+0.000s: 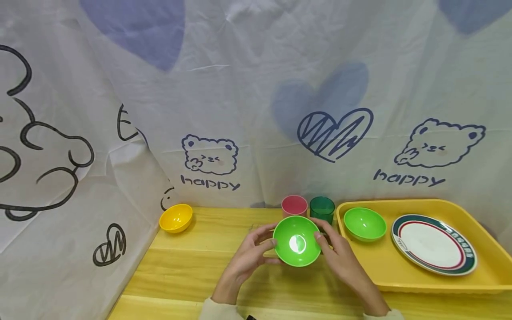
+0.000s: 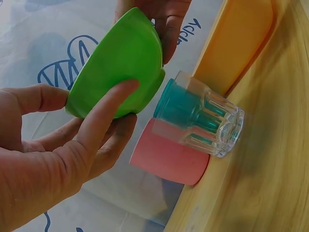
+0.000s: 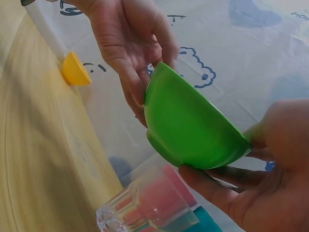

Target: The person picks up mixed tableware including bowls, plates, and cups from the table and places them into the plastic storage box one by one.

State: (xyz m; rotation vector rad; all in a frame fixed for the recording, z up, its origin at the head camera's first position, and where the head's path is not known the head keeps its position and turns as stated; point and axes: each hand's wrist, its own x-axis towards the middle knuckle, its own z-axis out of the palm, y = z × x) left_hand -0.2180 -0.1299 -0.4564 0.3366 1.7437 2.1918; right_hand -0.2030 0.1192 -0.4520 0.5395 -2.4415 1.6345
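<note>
A green bowl [image 1: 297,243] is held up above the table, tilted so that its hollow faces the head camera. My left hand [image 1: 249,254] grips it from the left, thumb at the rim and fingers against the outside. From the other side my right hand [image 1: 338,254] holds it, with the thumb at the rim and fingers beneath, as the right wrist view shows. Below and behind the bowl stand a pink cup [image 1: 294,206], a teal cup [image 1: 322,209] and a clear glass [image 2: 212,121]. The bowl hides the glass in the head view.
A yellow tray [image 1: 400,281] on the right holds a second green bowl [image 1: 365,224] and a white plate [image 1: 434,244] with a green and red rim. Far left on the wooden table [image 1: 180,271] sits a yellow bowl [image 1: 176,218]. A printed cloth [image 1: 256,98] hangs behind.
</note>
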